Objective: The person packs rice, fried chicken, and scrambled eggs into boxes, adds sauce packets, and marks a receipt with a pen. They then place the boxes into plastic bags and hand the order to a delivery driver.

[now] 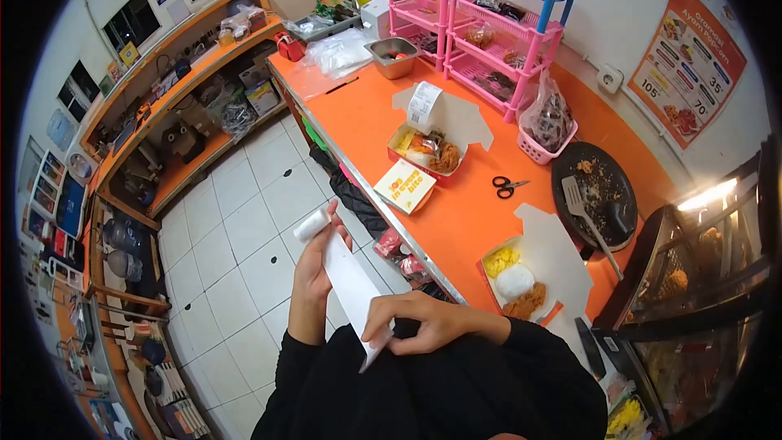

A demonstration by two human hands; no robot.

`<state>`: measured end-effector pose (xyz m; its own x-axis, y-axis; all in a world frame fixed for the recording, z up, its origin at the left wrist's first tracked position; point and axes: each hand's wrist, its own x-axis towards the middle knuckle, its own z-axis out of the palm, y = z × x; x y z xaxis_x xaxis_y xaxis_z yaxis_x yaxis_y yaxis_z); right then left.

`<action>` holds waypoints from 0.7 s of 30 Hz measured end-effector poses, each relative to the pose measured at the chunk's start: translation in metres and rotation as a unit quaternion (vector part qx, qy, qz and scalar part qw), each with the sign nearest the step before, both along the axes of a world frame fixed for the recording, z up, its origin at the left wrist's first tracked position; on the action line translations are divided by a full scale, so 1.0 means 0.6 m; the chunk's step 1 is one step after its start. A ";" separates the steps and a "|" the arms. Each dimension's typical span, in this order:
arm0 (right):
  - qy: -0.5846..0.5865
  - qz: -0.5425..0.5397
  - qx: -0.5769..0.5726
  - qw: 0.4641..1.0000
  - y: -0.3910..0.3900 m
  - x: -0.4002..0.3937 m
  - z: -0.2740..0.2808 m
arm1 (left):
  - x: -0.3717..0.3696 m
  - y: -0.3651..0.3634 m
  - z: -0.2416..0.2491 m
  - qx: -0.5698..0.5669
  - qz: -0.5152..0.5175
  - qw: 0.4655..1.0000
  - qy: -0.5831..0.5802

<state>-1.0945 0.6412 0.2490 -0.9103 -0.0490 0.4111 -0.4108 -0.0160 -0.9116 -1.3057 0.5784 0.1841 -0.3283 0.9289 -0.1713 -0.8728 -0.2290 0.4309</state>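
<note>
My left hand (313, 265) grips a long white paper strip (352, 281) near its rolled-up end (311, 226), over the floor beside the counter. Pinched between the fingers of my right hand (423, 319) is the strip's lower end, close to my body. The paper slants down between both hands; any print on it is not visible. To the right of my right hand, an open food box (515, 277) holds white rice, yellow pieces and fried chicken. Farther along stands a second open box (425, 149) with food in it and a printed paper slip (424, 106) against its lid.
On the orange counter (358, 126) lie a closed printed box (405, 186), black scissors (510, 187) and a dark pan (593, 195) with a spatula (583, 204). Pink racks (497, 57) and a metal container (392, 58) stand farther back. A lit display case (692, 310) is at right.
</note>
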 end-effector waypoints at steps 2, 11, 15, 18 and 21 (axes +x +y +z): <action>-0.004 -0.008 0.011 1.000 0.025 0.007 0.010 | -0.024 0.041 -0.009 0.021 -0.023 0.999 -0.038; -0.033 -0.049 0.034 0.998 0.102 0.006 0.015 | -0.083 0.234 -0.001 0.121 -0.133 0.968 -0.175; -0.059 -0.081 0.029 0.995 0.133 -0.019 0.022 | -0.138 0.311 -0.012 0.129 -0.133 0.969 -0.161; -0.059 -0.237 0.125 0.962 0.169 -0.069 0.019 | -0.139 0.353 0.004 0.111 -0.163 0.980 -0.030; 0.004 -0.522 0.323 0.789 0.247 -0.148 0.020 | -0.117 0.375 0.052 0.074 -0.265 0.927 0.256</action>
<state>-1.1834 0.7892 0.2607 -0.5905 0.5250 0.6129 0.1019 0.8019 -0.5887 -1.3758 0.8031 0.2151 0.1783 0.9837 0.0227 -0.5695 0.0843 0.8177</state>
